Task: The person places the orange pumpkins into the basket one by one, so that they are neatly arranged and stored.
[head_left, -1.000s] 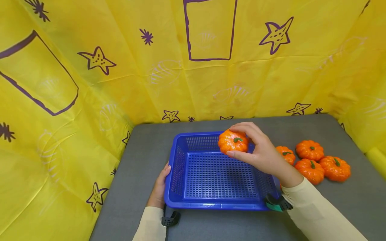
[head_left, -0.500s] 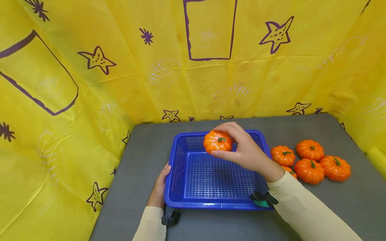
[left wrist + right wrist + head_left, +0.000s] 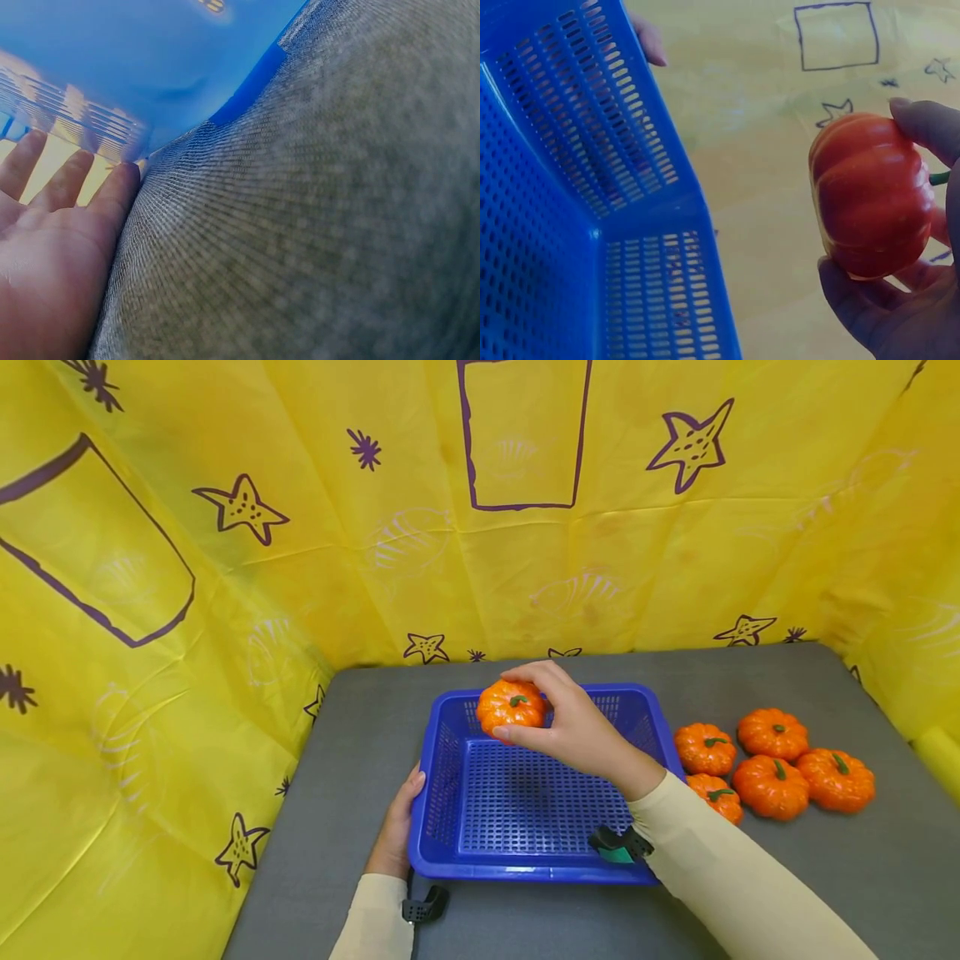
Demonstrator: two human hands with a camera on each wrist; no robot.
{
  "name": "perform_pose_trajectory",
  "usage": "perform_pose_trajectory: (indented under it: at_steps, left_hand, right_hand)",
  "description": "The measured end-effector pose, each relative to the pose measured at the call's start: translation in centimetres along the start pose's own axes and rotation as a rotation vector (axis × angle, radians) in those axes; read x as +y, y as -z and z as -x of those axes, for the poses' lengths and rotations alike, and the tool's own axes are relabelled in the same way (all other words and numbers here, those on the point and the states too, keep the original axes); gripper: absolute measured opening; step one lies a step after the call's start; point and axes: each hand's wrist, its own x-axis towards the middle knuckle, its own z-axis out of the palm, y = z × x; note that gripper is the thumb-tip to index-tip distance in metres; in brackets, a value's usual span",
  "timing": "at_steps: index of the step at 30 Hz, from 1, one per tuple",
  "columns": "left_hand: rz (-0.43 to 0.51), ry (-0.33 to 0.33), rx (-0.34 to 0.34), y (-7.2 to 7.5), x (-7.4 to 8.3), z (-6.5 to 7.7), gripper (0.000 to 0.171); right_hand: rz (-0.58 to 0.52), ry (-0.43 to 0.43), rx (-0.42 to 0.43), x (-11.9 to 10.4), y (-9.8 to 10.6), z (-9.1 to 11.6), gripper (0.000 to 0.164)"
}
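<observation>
A small orange pumpkin (image 3: 510,708) with a green stem is held by my right hand (image 3: 573,727), thumb on the near side and fingers on the far side. It hangs over the left back part of a blue plastic basket (image 3: 551,870). In the right wrist view, the pumpkin (image 3: 874,196) sits between thumb and fingers, beside the basket wall (image 3: 656,214). My left hand (image 3: 396,822) rests against the basket's left side, thumb tip at the rim. The left wrist view has its fairly straight fingers (image 3: 67,180) touching the slotted outer wall.
Several more orange pumpkins (image 3: 771,787) lie grouped on the grey table (image 3: 862,877), right of the basket. One pumpkin (image 3: 716,797) is partly hidden by my right sleeve. Yellow patterned cloth (image 3: 517,585) walls the table at the back and sides.
My right hand has carried the pumpkin leftward over the basket, from its right back part to its left back part. My left hand and the basket have stayed in place.
</observation>
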Motion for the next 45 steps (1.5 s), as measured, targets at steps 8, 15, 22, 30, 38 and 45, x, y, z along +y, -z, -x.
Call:
perform_pose_trajectory:
  at_steps: [8,15,22,30,38,45]
  left_hand:
    - [-0.002,0.005,-0.005,-0.1,0.0,0.0,0.070]
    - [-0.002,0.001,-0.004,-0.2,0.1,0.0,0.070]
    - [0.007,0.002,-0.012,-0.3,0.2,0.1,0.071]
    - [0.014,0.007,-0.008,-0.3,0.2,0.2,0.072]
    - [0.009,0.010,-0.005,-0.2,0.1,0.1,0.070]
    - [0.031,0.016,-0.007,-0.3,0.2,0.1,0.071]
  right_hand:
    - [0.019,-0.034,-0.017,0.3,-1.3,-0.7,0.063]
    - [0.011,-0.042,-0.015,0.7,-2.2,-1.9,0.060]
    - [-0.014,-0.104,-0.025,2.3,-2.9,-2.7,0.063]
    - [0.000,-0.173,-0.086,4.5,-3.5,-2.6,0.065]
    - [0.083,-0.183,-0.192,5.7,-5.0,-2.4,0.069]
    - [0.158,-0.174,-0.268,6.8,-6.0,-2.3,0.066]
